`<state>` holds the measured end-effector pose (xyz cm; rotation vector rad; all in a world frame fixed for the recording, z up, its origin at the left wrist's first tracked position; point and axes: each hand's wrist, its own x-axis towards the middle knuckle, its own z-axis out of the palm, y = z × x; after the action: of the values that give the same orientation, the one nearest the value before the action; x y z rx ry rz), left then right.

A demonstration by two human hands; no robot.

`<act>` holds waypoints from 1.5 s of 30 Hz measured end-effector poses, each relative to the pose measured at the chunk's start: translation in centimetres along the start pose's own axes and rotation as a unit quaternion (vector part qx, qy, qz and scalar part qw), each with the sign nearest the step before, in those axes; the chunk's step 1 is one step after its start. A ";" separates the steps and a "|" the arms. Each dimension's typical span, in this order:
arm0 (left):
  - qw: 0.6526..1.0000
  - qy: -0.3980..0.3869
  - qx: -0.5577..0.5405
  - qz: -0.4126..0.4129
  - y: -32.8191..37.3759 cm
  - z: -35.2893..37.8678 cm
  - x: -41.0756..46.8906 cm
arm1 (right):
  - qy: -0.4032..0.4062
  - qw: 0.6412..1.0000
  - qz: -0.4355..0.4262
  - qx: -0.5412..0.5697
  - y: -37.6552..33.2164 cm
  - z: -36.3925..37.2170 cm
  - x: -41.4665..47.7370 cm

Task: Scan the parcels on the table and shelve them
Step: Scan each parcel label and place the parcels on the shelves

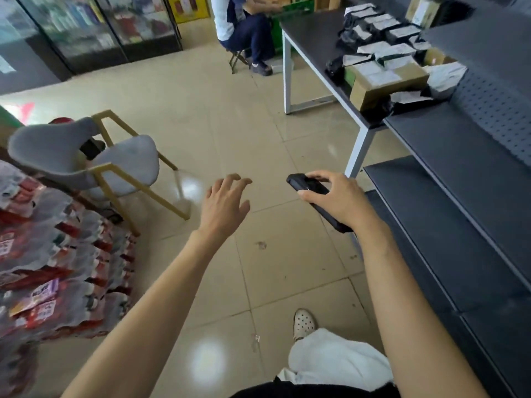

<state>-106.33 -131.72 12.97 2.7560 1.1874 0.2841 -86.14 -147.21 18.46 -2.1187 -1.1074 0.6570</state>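
Dark shelves (448, 179) run along the right, beside a black table (310, 35) with the parcels (385, 79) heaped along its right side. The left hand (222, 206) hangs over the floor (230, 110), fingers spread, holding nothing. The right hand (342, 199) has fingers and thumb curled round a black scanner (304, 182)

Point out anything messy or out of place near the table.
The parcels on the table lie in a loose, overlapping heap; a crumpled black bag beside the cardboard box sits at the near edge. A small scrap lies on the floor. The right hand grips the scanner normally.
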 end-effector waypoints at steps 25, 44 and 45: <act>0.985 -0.051 -0.032 0.159 -6.3 5.7 66.3 | 0.085 0.989 0.113 0.047 -1.1 -8.6 55.0; 0.937 -0.215 -0.003 0.274 13.1 22.5 97.3 | 0.126 0.953 0.261 0.095 16.3 -23.6 82.0; 0.935 -0.224 -0.006 0.275 14.1 23.5 98.3 | 0.131 0.951 0.261 0.103 17.1 -24.1 83.0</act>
<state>-25.01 -70.69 4.75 2.8584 0.2970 -0.2810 -17.92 -91.98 11.04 -2.2400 -0.3135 0.6645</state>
